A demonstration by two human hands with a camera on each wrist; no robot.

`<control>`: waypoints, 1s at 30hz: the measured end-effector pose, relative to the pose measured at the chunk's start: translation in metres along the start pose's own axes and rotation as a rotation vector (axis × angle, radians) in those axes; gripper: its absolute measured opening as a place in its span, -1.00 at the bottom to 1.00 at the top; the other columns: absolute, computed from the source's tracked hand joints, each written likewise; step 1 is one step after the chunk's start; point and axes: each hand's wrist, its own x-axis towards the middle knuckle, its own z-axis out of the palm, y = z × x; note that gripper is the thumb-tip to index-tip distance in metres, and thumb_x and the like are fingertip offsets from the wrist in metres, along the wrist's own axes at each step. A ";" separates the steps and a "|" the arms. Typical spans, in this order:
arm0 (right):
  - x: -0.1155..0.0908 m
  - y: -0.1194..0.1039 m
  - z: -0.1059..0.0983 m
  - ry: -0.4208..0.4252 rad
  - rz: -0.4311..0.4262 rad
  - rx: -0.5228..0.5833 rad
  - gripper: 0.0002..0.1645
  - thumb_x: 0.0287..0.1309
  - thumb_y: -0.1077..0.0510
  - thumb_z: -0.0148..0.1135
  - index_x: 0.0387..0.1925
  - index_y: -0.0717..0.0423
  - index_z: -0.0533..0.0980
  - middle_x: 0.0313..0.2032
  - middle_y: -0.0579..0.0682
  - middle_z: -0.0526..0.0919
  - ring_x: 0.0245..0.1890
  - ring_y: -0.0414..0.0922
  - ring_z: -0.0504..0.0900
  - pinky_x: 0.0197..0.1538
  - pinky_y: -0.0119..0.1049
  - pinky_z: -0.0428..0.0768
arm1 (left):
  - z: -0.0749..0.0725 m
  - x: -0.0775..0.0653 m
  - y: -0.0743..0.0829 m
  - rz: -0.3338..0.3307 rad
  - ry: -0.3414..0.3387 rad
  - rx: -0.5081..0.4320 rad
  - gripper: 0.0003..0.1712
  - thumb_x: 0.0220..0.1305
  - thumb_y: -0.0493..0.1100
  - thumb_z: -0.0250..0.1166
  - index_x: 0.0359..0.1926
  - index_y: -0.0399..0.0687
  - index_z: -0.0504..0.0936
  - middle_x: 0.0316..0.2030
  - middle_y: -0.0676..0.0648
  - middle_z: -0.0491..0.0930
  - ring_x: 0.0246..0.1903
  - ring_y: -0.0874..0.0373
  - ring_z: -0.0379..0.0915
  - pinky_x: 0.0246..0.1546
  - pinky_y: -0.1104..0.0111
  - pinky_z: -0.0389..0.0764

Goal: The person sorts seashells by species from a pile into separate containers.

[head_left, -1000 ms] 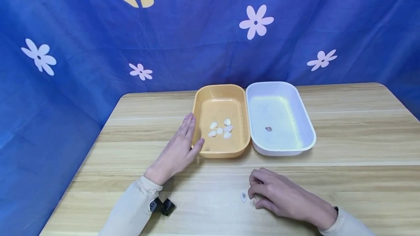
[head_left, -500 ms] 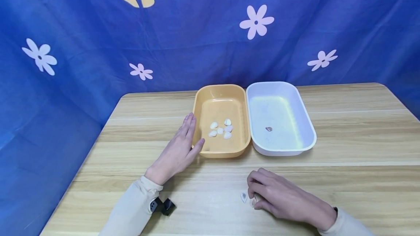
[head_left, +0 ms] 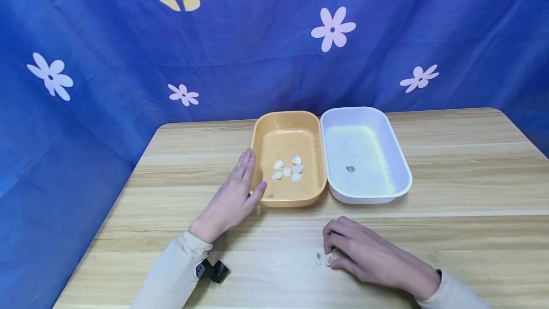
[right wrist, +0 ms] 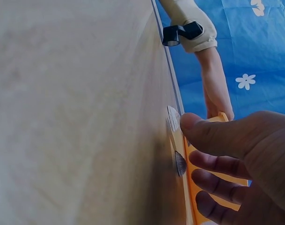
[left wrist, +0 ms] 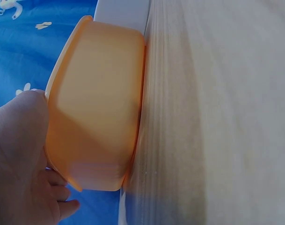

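My left hand (head_left: 229, 199) rests along the left rim of the orange tray (head_left: 319, 198), its fingers straight and its thumb at the near corner. Inside that tray lie several white shells (head_left: 287, 171). Over the front of the table, my right hand (head_left: 364, 254) has its thumb and fingers loosely bent and apart around a pale shell (head_left: 329, 259). A second, grey-centred shell (head_left: 318, 258) lies just left of it. In the right wrist view, both shells touch the table and none sits between thumb (right wrist: 208, 136) and fingers.
A white tray (head_left: 396, 156) stands against the orange one's right side, with one small brown shell (head_left: 350, 169) in it. Behind the wooden table (head_left: 463, 180) hangs a blue curtain (head_left: 257, 61) with flower prints. A black wrist camera (head_left: 213, 271) is on the left sleeve.
The right thumb and fingers have shifted slightly, and the pale shell by them has moved a little left and shows more. The left hand stays at the orange tray.
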 end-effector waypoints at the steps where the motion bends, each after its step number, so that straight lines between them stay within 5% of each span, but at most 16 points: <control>1: 0.000 0.000 0.000 0.002 0.001 0.000 -0.80 0.08 0.04 0.36 -0.31 -0.07 0.49 -0.17 -0.28 0.44 -0.17 -0.31 0.40 -0.06 -0.50 0.41 | 0.000 0.000 0.000 0.002 0.001 0.000 -0.16 0.50 0.13 -0.15 0.46 -0.44 -0.11 0.49 -0.29 -0.27 0.47 -0.13 -0.28 0.43 0.03 -0.02; 30: 0.007 0.001 -0.013 0.001 0.017 -0.036 -0.80 0.08 0.05 0.37 -0.30 -0.07 0.50 -0.15 -0.26 0.48 -0.14 -0.29 0.44 -0.05 -0.38 0.50 | 0.001 0.000 0.000 0.001 -0.001 -0.005 -0.16 0.49 0.13 -0.15 0.46 -0.43 -0.12 0.49 -0.29 -0.27 0.48 -0.09 -0.32 0.44 0.03 -0.03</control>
